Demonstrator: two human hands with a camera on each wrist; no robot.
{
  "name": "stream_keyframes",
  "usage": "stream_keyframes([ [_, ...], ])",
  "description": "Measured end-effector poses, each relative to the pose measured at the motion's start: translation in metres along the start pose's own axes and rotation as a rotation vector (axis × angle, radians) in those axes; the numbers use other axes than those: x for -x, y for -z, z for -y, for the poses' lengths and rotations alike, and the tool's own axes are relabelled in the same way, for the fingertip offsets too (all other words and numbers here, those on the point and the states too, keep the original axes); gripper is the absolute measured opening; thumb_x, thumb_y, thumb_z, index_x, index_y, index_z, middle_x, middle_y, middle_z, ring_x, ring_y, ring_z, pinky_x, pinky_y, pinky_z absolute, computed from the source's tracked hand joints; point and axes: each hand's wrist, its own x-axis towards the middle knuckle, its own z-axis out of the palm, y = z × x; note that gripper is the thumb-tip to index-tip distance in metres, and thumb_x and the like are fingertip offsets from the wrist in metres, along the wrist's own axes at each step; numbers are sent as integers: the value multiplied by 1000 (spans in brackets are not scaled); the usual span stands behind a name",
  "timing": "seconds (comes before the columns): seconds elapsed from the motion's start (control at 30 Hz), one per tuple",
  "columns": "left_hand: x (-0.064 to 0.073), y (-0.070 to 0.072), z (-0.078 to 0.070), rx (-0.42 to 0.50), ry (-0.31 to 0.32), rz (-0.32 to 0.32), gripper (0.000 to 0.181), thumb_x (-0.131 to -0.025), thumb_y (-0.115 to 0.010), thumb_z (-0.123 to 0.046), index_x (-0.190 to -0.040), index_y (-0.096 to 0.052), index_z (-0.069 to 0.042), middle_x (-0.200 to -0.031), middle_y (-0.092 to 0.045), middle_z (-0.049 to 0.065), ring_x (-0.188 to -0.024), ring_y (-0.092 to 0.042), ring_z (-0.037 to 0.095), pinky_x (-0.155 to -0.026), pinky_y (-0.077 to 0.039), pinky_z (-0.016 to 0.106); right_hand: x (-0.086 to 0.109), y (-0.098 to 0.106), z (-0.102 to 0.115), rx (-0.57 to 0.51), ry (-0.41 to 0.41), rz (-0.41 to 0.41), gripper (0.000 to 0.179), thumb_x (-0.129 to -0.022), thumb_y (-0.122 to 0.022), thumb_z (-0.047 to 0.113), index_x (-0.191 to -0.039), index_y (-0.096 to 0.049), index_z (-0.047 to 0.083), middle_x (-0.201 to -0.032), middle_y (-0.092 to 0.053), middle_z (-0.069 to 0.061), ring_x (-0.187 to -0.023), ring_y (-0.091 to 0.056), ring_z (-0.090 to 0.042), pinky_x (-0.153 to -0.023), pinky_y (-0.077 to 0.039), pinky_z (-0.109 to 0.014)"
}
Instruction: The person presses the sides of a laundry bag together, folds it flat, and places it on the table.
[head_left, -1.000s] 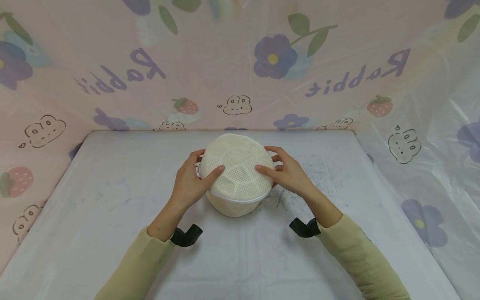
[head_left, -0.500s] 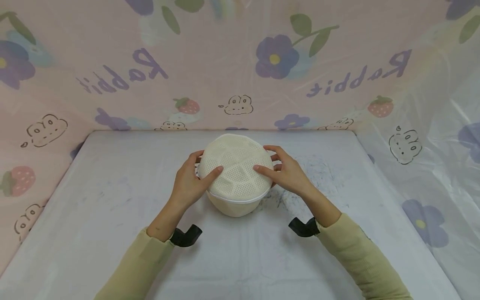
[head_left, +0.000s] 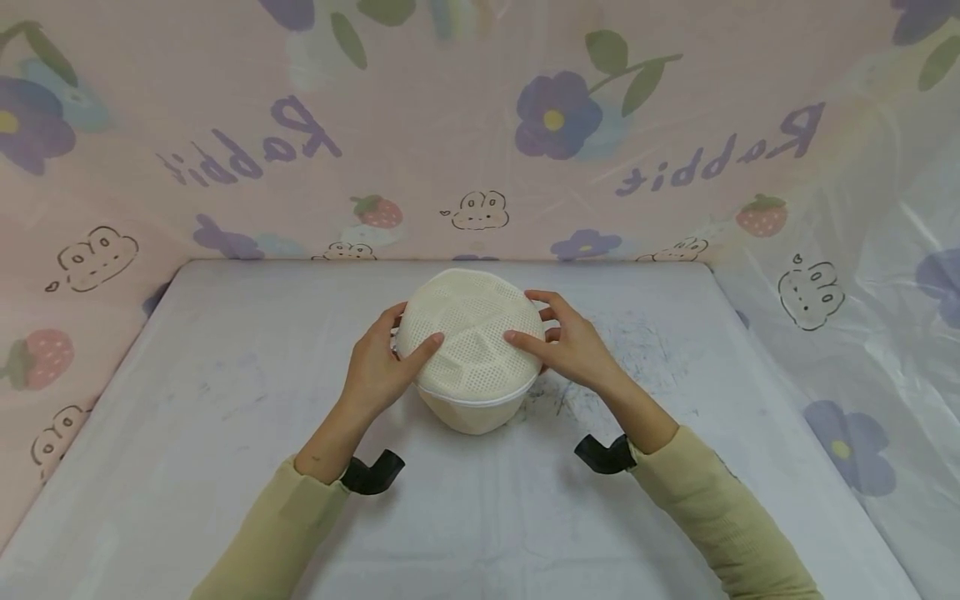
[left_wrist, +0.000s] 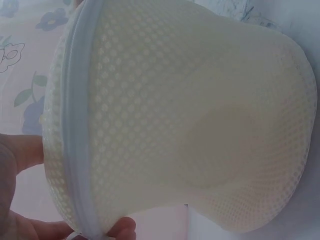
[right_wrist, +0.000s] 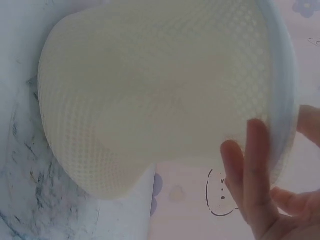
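Note:
A cream mesh laundry bag (head_left: 474,321), round with a flat top, stands upright at the middle of the table. A white zip band (head_left: 480,402) circles it just below the top panel. My left hand (head_left: 377,367) grips its left edge, thumb on the top and fingers around the side. Opposite, my right hand (head_left: 579,348) holds the right edge, thumb on the mesh top. The left wrist view shows the bag's sagging side wall (left_wrist: 150,110) and fingertips at the zip band. Two fingers (right_wrist: 257,160) press the wall in the right wrist view.
A white covered table (head_left: 225,417) lies under the bag, with dark scuff marks to its right. Behind and beside it hang pink and white printed sheets (head_left: 420,125). Black curved pieces (head_left: 375,472) are worn at both wrists.
The hands keep their hold on the bag and shift only slightly. Creases in its mesh top have smoothed out somewhat. The head view has drifted a little.

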Motion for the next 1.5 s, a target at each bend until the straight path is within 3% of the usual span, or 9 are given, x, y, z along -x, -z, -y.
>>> stream_keyframes([
  [0.17, 0, -1, -1, 8, -4, 11, 75, -89, -65, -40, -146, -35, -2, -136, -49, 21, -115, -56, 38, -93, -50, 49, 0, -1, -1, 41, 18, -17, 76, -86, -69, 43, -149, -33, 19, -136, -48, -17, -99, -64, -31, -66, -54, -32],
  [0.43, 1, -3, 0, -51, -46, 2, 78, -91, -63, -39, -149, -29, -1, -145, -44, 21, -126, -49, 37, -102, -43, 51, 2, -4, -3, 91, 139, -63, 71, -87, -69, 37, -147, -38, 14, -147, -42, -13, -112, -58, -32, -75, -56, -37],
  [0.6, 2, -4, 0, -92, -114, -39, 74, -91, -63, -35, -147, -33, 2, -147, -41, 22, -136, -38, 39, -111, -31, 54, 3, -6, -4, 100, 202, -87, 67, -88, -69, 32, -145, -42, 10, -147, -42, -16, -120, -54, -32, -83, -55, -41],
  [0.77, 4, -6, 1, -162, -200, -93, 69, -90, -63, -32, -145, -38, 1, -148, -38, 23, -137, -34, 40, -113, -24, 56, 5, -8, -4, 179, 282, -126, 62, -89, -68, 32, -142, -46, 7, -150, -37, -19, -132, -44, -37, -98, -46, -53],
  [0.93, 6, -9, 1, -197, -294, -142, 60, -90, -64, -28, -141, -45, -2, -150, -36, 21, -137, -32, 38, -112, -26, 56, 5, -11, -7, 255, 382, -181, 55, -89, -68, 30, -136, -53, 7, -151, -37, -17, -138, -35, -38, -106, -33, -61],
  [1.0, 7, -10, 0, -207, -334, -147, 56, -91, -63, -25, -139, -48, -2, -150, -36, 20, -138, -33, 38, -111, -28, 56, 5, -12, -7, 266, 421, -189, 53, -89, -68, 28, -135, -54, 7, -150, -38, -16, -138, -36, -37, -107, -34, -59],
  [1.23, 7, -13, -1, -292, -441, -95, 46, -97, -55, -17, -140, -48, -3, -151, -37, 18, -141, -32, 34, -112, -30, 52, 7, -14, -8, 315, 536, -152, 45, -93, -62, 20, -136, -53, 7, -149, -41, -15, -138, -39, -32, -108, -36, -52],
  [1.5, 8, -14, 0, -372, -474, -35, 45, -100, -48, -20, -142, -46, -5, -153, -33, 17, -144, -27, 33, -114, -28, 51, 8, -16, -8, 373, 517, -76, 50, -95, -60, 27, -141, -49, 10, -151, -39, -12, -140, -35, -31, -110, -33, -52],
])
